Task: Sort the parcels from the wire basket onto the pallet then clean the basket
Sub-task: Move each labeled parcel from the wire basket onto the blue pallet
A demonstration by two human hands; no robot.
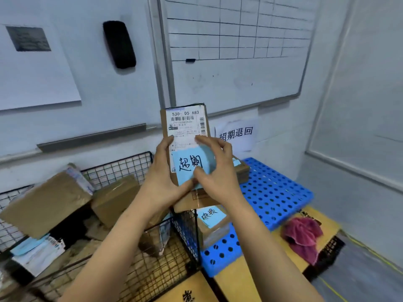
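The wire basket point(115, 168) lies at 8 o'clock and the blue pallet point(272, 192) at 4. At centre, the parcel point(185, 127) stands upright, long axis 12-to-6, label facing the camera. The left hand point(161, 173) grips its 9 o'clock edge; the right hand point(218, 171) pinches its blue note point(187, 166).

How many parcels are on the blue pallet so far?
3: back parcel, middle parcel beside the basket, front parcel with a blue note. Others may be hidden.

Blue pallet point(272, 192) bears a parcel point(214, 233) (blue note point(210, 215) on top).
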